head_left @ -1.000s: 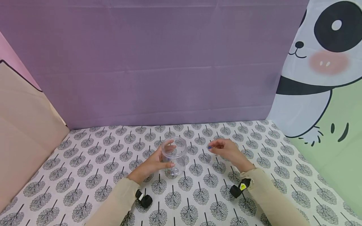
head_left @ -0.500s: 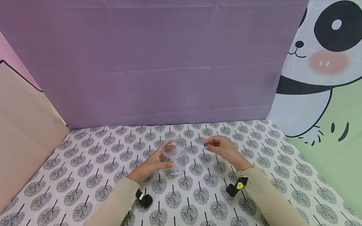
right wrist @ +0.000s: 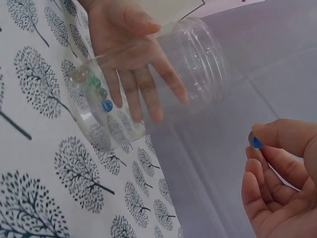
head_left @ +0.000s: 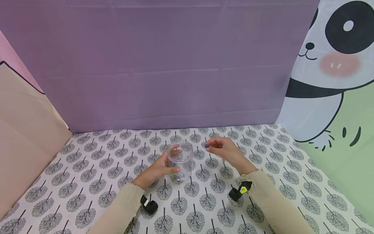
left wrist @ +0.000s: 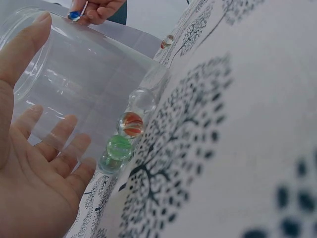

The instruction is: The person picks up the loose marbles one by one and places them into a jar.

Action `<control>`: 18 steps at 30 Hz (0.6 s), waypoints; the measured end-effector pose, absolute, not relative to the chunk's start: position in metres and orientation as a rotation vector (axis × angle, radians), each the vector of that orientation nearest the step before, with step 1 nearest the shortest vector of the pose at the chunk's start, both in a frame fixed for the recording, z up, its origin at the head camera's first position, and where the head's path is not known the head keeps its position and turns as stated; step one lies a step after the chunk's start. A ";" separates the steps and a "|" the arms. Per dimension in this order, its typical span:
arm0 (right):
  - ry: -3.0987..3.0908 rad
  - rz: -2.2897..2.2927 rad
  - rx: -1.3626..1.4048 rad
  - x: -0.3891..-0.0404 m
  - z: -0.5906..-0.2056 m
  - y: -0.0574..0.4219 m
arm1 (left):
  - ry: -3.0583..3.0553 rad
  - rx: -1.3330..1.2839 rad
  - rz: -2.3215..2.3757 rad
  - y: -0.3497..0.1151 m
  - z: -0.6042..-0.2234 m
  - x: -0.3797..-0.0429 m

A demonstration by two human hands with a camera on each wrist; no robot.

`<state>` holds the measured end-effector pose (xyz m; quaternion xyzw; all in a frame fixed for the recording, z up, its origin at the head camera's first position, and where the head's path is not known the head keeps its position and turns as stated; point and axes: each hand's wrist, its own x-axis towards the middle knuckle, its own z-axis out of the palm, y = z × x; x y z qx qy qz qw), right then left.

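A clear plastic jar (head_left: 187,159) without a lid stands upright on the patterned cloth. My left hand (head_left: 157,170) grips its side, thumb in front and fingers spread round the back. Several glass marbles lie at the jar's bottom, among them an orange-striped marble (left wrist: 131,125), a green marble (left wrist: 119,147) and a blue marble (right wrist: 107,105). To the jar's right, my right hand (head_left: 226,151) pinches another blue marble (right wrist: 255,141) between thumb and index finger, raised above the cloth at about the height of the jar's rim.
One loose orange-and-clear marble (left wrist: 167,41) lies on the cloth outside the jar, beneath the right hand. The tree-print cloth (head_left: 87,195) covers the table. A purple curtain (head_left: 175,65) hangs along its back edge, and a panda-printed sheet (head_left: 315,110) is at the right.
My right hand has moved left and slightly up toward the jar, carrying the blue marble. The left hand and the jar have stayed in place.
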<state>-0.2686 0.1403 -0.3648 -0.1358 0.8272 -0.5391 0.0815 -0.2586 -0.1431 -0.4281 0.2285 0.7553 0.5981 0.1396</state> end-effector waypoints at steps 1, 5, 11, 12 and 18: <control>2.470 -1.611 -0.402 -0.269 -0.364 0.139 | 2.186 0.653 1.726 -0.143 -0.428 -0.258; 2.453 -1.624 -0.397 -0.268 -0.360 0.135 | 2.167 0.673 1.744 -0.142 -0.427 -0.259; 2.441 -1.668 -0.498 -0.269 -0.358 0.128 | 2.153 0.681 1.759 -0.141 -0.426 -0.259; 2.445 -1.669 -0.516 -0.270 -0.358 0.127 | 2.153 0.680 1.759 -0.141 -0.426 -0.259; 2.452 -1.663 -0.530 -0.267 -0.354 0.120 | 2.164 0.671 1.742 -0.142 -0.426 -0.258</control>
